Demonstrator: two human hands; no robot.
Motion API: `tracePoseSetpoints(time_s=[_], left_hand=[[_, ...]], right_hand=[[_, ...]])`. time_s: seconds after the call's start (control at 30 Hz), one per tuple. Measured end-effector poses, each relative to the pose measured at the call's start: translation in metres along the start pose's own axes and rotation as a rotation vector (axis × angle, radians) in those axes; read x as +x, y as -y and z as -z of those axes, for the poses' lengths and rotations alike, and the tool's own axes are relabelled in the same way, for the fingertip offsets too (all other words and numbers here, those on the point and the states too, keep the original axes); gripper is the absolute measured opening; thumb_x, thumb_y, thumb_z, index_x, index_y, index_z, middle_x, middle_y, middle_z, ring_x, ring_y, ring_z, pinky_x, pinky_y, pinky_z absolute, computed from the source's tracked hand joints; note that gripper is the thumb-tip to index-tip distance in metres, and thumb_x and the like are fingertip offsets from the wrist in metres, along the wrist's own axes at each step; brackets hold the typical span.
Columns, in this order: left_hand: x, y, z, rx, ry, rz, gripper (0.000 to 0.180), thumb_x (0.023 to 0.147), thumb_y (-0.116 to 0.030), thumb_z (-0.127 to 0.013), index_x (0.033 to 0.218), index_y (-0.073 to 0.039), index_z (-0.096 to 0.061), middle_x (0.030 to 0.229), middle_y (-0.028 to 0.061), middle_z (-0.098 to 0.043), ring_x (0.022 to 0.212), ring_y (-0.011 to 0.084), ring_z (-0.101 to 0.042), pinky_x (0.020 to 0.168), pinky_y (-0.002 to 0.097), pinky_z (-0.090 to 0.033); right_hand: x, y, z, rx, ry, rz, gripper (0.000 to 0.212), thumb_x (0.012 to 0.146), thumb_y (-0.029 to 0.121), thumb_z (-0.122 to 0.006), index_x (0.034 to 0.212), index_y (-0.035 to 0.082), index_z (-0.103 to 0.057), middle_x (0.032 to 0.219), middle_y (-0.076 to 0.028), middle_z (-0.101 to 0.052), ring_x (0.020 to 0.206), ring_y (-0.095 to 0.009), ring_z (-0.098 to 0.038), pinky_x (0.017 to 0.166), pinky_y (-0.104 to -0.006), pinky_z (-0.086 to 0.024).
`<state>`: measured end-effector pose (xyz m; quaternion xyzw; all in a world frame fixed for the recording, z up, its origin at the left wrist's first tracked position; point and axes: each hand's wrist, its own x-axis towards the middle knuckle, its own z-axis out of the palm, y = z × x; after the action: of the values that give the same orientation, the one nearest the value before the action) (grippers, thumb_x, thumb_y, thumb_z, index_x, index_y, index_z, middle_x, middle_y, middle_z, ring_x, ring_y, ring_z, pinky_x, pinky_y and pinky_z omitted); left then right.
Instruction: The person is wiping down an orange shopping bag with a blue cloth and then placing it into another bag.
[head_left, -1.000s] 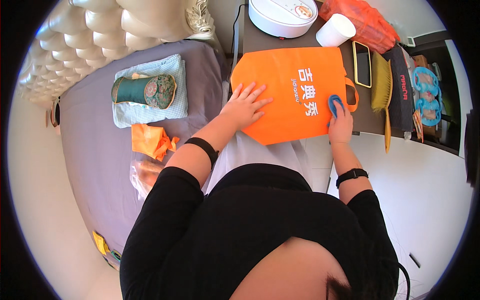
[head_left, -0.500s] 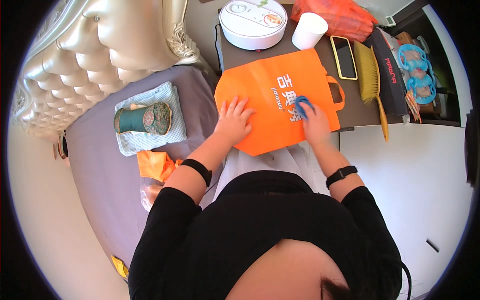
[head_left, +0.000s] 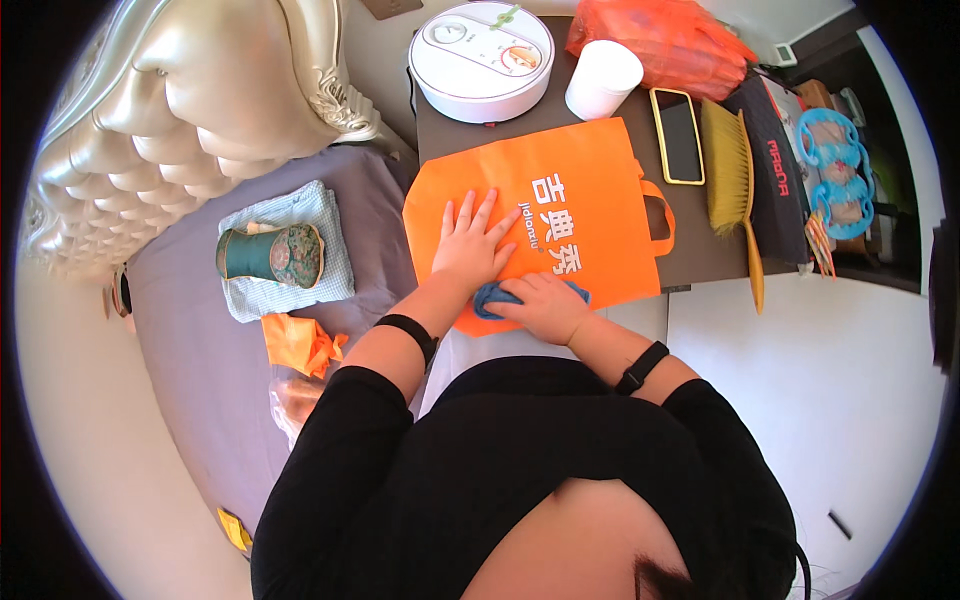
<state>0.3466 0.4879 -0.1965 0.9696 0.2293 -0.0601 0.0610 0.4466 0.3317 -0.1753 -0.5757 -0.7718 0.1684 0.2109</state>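
An orange fabric tote bag (head_left: 600, 220) with white lettering lies flat on the dark tabletop, its handle pointing right. My left hand (head_left: 474, 242) rests palm down on the bag's left part, fingers spread. Close by, near the bag's front edge, my right hand (head_left: 545, 307) presses a blue cloth (head_left: 492, 298) against the bag. Its fingers curl over the cloth, which shows on both sides of the hand.
Behind the bag stand a white round appliance (head_left: 482, 62), a white cylinder (head_left: 604, 80) and a red plastic bag (head_left: 665, 45). A phone (head_left: 678, 137) and a yellow-bristled brush (head_left: 728, 165) lie to the right. On the bed at left, a green pillow (head_left: 270, 256) sits on folded cloth (head_left: 335, 235).
My right hand has moved with the blue cloth from the bag's right side leftward and nearer to me. My left hand stays on the bag, its fingers now more spread.
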Motion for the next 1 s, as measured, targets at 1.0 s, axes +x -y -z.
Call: tracePoseSetpoints(time_s=[1.0], left_hand=[[-0.001,-0.005,0.02,-0.146,0.067,0.054,0.063,0.082,-0.057,-0.051,0.138,-0.032,-0.041,0.151,0.0068,-0.023,0.14,0.0311,-0.015,0.113,0.0509,-0.007]], right_hand=[[0.013,-0.166,0.082,-0.311,-0.258,-0.652,0.053,0.076,0.002,-0.06,0.125,0.021,-0.054,0.116,-0.012,-0.053,0.099,-0.033,-0.054,0.085,-0.0431,-0.045]])
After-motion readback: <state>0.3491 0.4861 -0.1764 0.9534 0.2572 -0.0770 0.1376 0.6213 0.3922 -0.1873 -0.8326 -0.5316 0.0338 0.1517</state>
